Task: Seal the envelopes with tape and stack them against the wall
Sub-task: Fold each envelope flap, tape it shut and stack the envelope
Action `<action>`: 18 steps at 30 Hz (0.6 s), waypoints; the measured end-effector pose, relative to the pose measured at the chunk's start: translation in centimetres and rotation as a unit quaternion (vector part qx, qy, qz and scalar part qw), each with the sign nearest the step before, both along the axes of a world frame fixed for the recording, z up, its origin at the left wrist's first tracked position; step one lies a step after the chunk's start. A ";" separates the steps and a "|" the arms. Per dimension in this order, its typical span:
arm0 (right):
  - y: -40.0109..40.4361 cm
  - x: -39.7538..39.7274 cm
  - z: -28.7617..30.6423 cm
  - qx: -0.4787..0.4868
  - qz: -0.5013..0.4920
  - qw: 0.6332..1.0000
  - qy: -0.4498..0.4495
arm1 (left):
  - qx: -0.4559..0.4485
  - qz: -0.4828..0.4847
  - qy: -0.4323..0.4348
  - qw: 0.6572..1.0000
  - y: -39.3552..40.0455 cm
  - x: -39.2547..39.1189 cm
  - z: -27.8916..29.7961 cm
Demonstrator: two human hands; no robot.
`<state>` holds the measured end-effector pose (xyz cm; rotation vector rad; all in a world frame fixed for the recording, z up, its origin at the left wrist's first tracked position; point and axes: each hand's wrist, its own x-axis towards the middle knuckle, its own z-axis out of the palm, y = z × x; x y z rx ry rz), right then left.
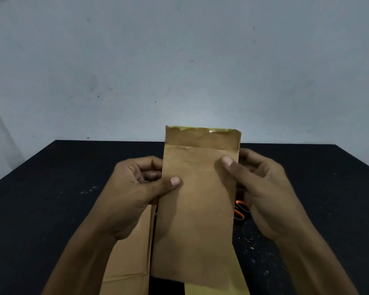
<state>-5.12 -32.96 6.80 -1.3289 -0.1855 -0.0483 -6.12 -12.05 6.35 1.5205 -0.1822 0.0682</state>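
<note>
Both hands held a brown envelope [197,209] up in the middle of the frame, left hand [136,188] and right hand [262,188] gripping its sides over the black bench [51,199].

envelope [197,209]: matt brown paper
tape [202,138]: glossy, crinkled strip along its top flap
table [51,188]: matt black, speckled
wall [179,60]: dull, scuffed paint
</note>
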 end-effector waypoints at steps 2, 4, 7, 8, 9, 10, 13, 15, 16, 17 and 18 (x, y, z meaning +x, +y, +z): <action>0.3 0.0 -0.2 -0.001 0.015 1.000 -0.014 | 0.017 -0.015 0.017 1.000 -0.2 -0.1 0.0; 0.4 -0.1 -0.5 -0.030 0.010 0.999 -0.026 | 0.015 -0.024 0.020 0.999 -0.2 -0.2 0.3; 0.2 -0.2 -0.5 -0.077 0.026 0.996 -0.025 | 0.012 -0.008 0.012 1.000 -0.1 0.1 0.7; 0.2 -0.1 -0.6 -0.090 0.030 0.995 -0.028 | 0.014 0.000 0.011 1.000 -0.1 0.2 0.8; 0.1 0.0 -0.7 -0.092 0.036 0.995 -0.029 | 0.013 0.004 0.012 1.000 0.0 0.3 0.8; 0.0 0.0 -0.8 -0.085 0.044 0.995 -0.029 | 0.009 0.003 0.013 1.000 0.2 0.3 0.7; -0.1 0.0 -0.9 -0.071 0.051 0.995 -0.044 | -0.002 -0.006 0.007 1.000 0.5 0.4 0.2; -0.1 0.1 -1.1 -0.057 0.056 0.996 -0.042 | -0.014 0.001 0.009 1.000 0.5 0.3 -0.2; -0.2 0.2 -1.3 -0.053 0.060 0.996 -0.035 | -0.019 0.007 0.017 1.000 0.4 0.3 -0.4; -0.3 0.3 -1.5 -0.054 0.065 0.996 -0.027 | -0.016 0.013 0.026 0.999 0.3 0.3 -0.6; -0.4 0.4 -1.7 -0.058 0.074 0.995 -0.020 | -0.007 0.019 0.035 0.999 0.4 0.4 -0.9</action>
